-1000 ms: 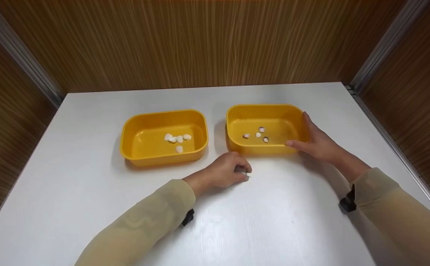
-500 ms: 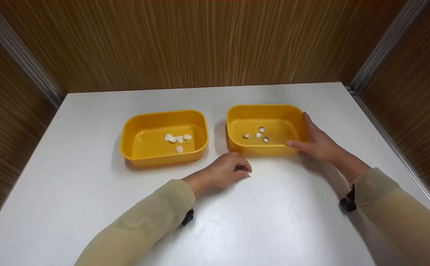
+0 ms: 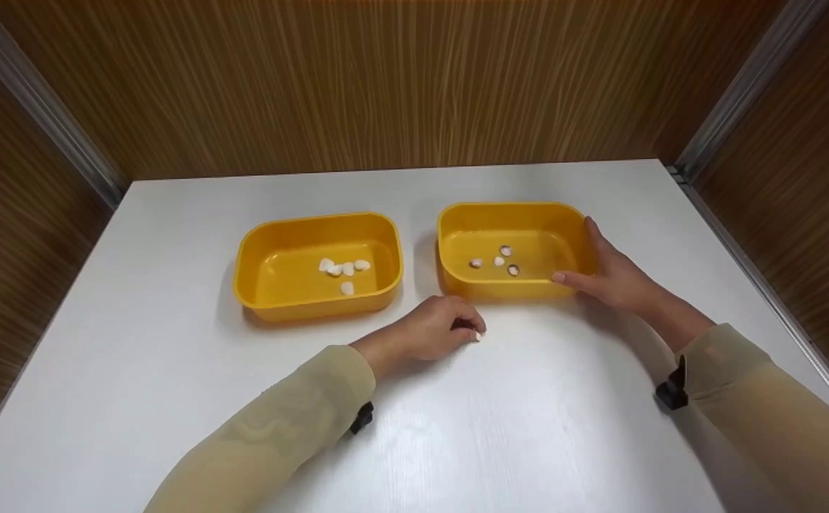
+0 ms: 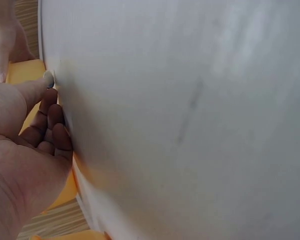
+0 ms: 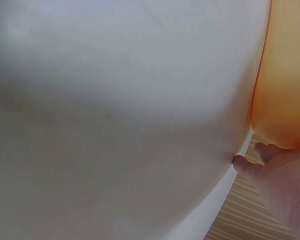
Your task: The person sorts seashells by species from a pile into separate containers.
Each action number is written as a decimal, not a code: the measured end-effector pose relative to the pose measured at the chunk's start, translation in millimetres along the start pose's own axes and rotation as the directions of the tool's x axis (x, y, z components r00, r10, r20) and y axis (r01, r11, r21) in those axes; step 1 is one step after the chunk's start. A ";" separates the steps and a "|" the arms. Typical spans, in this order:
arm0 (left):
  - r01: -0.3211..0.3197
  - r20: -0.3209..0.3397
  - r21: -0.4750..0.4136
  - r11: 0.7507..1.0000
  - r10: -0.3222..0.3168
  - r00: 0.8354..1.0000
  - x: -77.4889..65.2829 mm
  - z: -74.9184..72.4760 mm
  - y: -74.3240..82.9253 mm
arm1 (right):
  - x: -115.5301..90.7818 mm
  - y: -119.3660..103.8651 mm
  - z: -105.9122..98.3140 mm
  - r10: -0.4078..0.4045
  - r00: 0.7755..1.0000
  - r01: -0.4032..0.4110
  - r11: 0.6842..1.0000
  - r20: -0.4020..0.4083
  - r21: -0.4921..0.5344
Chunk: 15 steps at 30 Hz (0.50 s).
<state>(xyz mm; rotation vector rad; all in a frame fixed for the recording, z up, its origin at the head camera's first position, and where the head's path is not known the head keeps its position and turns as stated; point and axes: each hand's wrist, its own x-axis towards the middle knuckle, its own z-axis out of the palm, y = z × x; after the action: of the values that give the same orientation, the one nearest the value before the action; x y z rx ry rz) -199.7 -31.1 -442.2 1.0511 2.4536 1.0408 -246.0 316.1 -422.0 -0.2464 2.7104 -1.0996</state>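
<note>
My left hand (image 3: 437, 329) is low over the white table, in front of the gap between two yellow bins. Thumb and forefinger pinch a small pale shell (image 4: 48, 78), mostly hidden by the fingertips; the other fingers are bent toward the palm in the left wrist view. My right hand (image 3: 617, 274) holds the front right corner of the right yellow bin (image 3: 510, 288), its thumb over the front rim and its fingers along the right side. Inside that bin lie several small shells (image 3: 513, 270), some dark-edged. Several white shell-like pieces (image 3: 348, 269) lie in the left yellow bin (image 3: 321, 309).
A white table (image 3: 514, 427) carries both bins, which stand apart side by side. Wood-grain panels (image 3: 414, 85) rise behind and at both sides, with metal strips (image 3: 749, 68) at the corners.
The left hand stays nearly in place, its thumb and forefinger shifting slightly round the small shell, which now shows as a white bit at the fingertips. The right hand and both bins stay still.
</note>
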 end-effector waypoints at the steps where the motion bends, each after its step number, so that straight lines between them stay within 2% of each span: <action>1: 0.000 0.001 0.002 1.000 0.000 1.000 -0.1 -0.1 0.1 | 0.1 0.0 0.0 0.000 1.000 0.000 1.000 0.001 0.001; 6: 0.008 0.000 -0.020 1.000 -0.008 1.000 -0.3 -0.3 0.3 | 0.1 -0.1 -0.4 -0.002 1.000 0.002 1.000 0.003 -0.003; 11: 0.044 0.003 -0.071 0.997 -0.044 0.999 -0.6 0.6 1.2 | -0.4 0.5 -1.2 -0.012 1.000 0.012 1.000 -0.007 -0.009; 15: 0.067 -0.001 -0.074 0.995 -0.067 0.998 0.0 1.8 1.5 | -0.8 0.4 -1.2 -0.005 1.000 0.005 1.000 -0.002 -0.001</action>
<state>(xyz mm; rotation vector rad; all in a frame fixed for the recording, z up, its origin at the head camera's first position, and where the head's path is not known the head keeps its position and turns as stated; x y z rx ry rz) -198.0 -29.5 -442.4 0.9382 2.4161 1.1037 -245.6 317.3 -421.4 -0.2519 2.7137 -1.1009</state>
